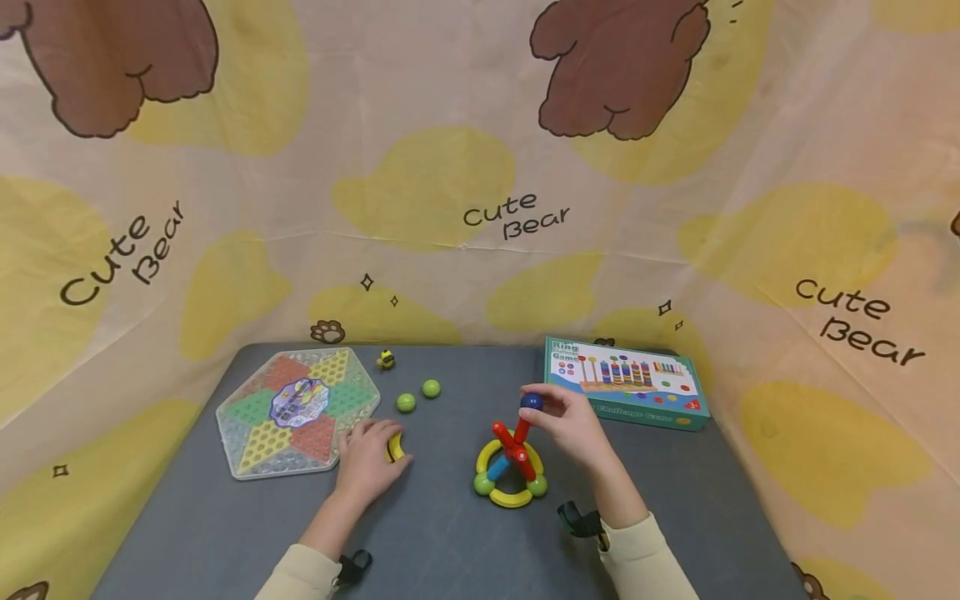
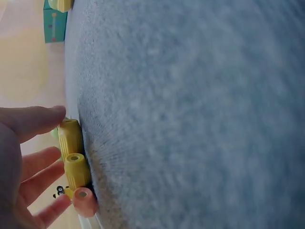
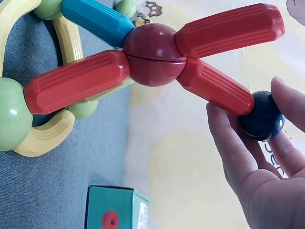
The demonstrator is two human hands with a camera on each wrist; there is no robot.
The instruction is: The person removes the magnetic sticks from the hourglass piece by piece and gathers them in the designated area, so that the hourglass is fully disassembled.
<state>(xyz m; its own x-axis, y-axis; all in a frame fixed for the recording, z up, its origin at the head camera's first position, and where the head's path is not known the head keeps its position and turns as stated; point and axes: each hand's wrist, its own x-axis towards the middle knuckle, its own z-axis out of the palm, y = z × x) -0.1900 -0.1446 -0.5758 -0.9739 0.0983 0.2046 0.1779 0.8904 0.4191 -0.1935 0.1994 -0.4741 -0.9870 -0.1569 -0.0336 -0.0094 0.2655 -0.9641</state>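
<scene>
A toy of magnetic-style rods and balls (image 1: 512, 497) stands on the table, with a yellow ring and green balls at its base. Red rods (image 3: 76, 81) and a blue rod (image 3: 97, 21) meet at a dark red ball (image 3: 153, 55). My right hand (image 1: 573, 423) pinches a dark blue ball (image 3: 262, 116), which touches the end of an upper red rod (image 3: 219, 86). My left hand (image 1: 367, 462) is low over the table, fingers spread beside yellow curved pieces (image 2: 77, 170) and a red piece (image 2: 85, 202). Its thumb tip is close to one yellow piece's end.
A hexagonal marble board (image 1: 243, 458) lies at the left, near my left hand. Two green balls (image 1: 406, 403) and a small bee figure (image 1: 386, 360) sit behind. A teal game box (image 1: 645, 410) lies at the back right. Patterned cloth (image 1: 420, 192) hangs behind the table.
</scene>
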